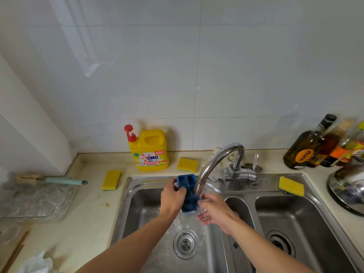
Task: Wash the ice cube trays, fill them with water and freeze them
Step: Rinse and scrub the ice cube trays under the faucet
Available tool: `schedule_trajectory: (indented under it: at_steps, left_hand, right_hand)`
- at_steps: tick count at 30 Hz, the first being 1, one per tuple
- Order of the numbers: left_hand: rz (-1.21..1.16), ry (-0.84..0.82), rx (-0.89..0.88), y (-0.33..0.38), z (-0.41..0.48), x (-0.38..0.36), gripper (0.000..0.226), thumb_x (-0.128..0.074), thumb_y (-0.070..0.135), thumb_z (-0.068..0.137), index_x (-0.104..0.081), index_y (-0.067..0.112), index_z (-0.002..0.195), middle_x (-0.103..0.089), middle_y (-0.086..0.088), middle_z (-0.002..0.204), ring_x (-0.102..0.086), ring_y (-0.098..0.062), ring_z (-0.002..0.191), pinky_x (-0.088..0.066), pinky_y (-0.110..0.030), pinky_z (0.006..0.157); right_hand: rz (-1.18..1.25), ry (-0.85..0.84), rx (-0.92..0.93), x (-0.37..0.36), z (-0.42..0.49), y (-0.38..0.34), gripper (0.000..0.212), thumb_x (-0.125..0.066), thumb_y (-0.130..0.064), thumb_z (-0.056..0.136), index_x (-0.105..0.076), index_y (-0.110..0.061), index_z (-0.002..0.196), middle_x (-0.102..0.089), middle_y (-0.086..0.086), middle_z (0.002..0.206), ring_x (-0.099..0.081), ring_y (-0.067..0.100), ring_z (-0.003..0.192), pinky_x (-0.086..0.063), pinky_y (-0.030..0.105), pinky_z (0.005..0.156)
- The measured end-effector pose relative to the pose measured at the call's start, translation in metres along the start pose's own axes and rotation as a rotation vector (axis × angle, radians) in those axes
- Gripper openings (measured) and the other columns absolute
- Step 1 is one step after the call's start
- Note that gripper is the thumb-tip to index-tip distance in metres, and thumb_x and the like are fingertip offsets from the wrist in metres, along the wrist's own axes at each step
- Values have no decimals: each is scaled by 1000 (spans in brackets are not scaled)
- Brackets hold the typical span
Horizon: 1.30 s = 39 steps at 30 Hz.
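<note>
The blue ice cube tray (188,191) is over the left basin of the sink (126,194), tilted, directly under the mouth of the faucet (218,156), and water runs over it down to the drain (185,244). The left hand (172,198) grips the tray's left side with fingers curled around the edge. The right hand (214,212) is at the tray's lower right corner in the water; its fingers are loosely stretched and the thumb touches the tray, but I cannot tell if it pinches.

On the counter behind the sink stands a yellow detergent bottle (150,152), with one yellow sponge (187,164) beside it. Another sponge (111,179) lies at the sink's left rim and a third sponge (291,186) on the back rim of the right basin. Dark bottles (309,148) stand at the back right corner.
</note>
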<state>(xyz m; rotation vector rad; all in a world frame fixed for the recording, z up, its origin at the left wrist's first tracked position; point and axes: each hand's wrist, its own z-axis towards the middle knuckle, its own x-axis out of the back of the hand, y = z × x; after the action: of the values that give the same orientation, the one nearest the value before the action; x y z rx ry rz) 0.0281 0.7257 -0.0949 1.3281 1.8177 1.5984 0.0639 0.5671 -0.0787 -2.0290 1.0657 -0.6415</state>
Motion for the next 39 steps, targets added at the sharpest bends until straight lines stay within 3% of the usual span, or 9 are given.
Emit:
schedule_trajectory:
  at_steps: [5,8,17,19,22,26,30,35,39]
  left_hand:
    - [215,-45,-147,10,3,9,33,-59,15,86,-55,30,115,-65,5,84,-65,-12,79,-56,-33,72]
    - [275,-46,-194,14,5,11,35,-59,17,85,-56,29,117,-64,9,82,-63,-7,76,-50,-25,64]
    - [253,-132,-123,8,15,11,31,-60,13,87,-54,24,116,-66,5,90,-65,-14,83,-53,-31,74]
    - [198,-185,-65,1,16,12,35,-62,12,88,-55,20,122,-68,-1,99,-67,-19,90,-57,-36,80]
    - [78,-267,95,-13,13,11,33,-65,15,93,-56,16,125,-69,-9,111,-70,-26,96,-61,-37,73]
    - [-191,-296,280,-24,4,10,31,-63,34,99,-56,17,125,-73,-7,108,-76,-21,85,-60,-32,64]
    - [-353,-287,423,-25,-1,1,49,-54,60,97,-63,18,121,-76,-7,111,-75,-25,99,-63,-44,83]
    - [-774,-376,478,-22,-8,-13,76,-28,75,96,-65,17,130,-73,-15,121,-72,-31,109,-59,-41,83]
    - [-815,-403,483,-22,-1,-24,82,-22,73,98,-61,12,135,-72,-19,120,-72,-34,105,-60,-42,80]
  right_hand:
    - [27,-19,-2,-11,0,-1,10,-61,-10,99,-67,-10,106,-75,14,82,-70,27,65,-59,34,61]
    - [-8,6,11,-14,3,-5,12,-58,-2,98,-65,-4,107,-77,15,80,-71,29,64,-60,35,59]
    - [-152,91,76,-10,10,-3,16,-54,-3,99,-69,-1,93,-69,13,66,-68,26,59,-59,37,61]
    - [-211,90,57,-7,11,-1,16,-53,-2,98,-67,6,97,-66,14,65,-65,27,59,-58,40,62]
    - [-284,49,11,-1,12,4,21,-54,-5,100,-65,13,101,-63,12,63,-61,24,57,-52,35,54]
    - [-333,27,-20,3,13,10,20,-51,-3,99,-67,10,97,-69,14,67,-63,23,55,-51,31,53]
    - [-306,24,-7,-1,16,7,19,-51,-2,98,-66,3,88,-71,15,69,-64,22,54,-53,31,56]
    - [-282,-43,23,3,13,3,21,-54,-11,101,-69,3,97,-75,15,77,-67,22,60,-57,33,60]
    - [-339,-109,34,25,9,3,24,-59,-27,101,-70,-5,103,-75,12,88,-68,18,64,-56,30,60]
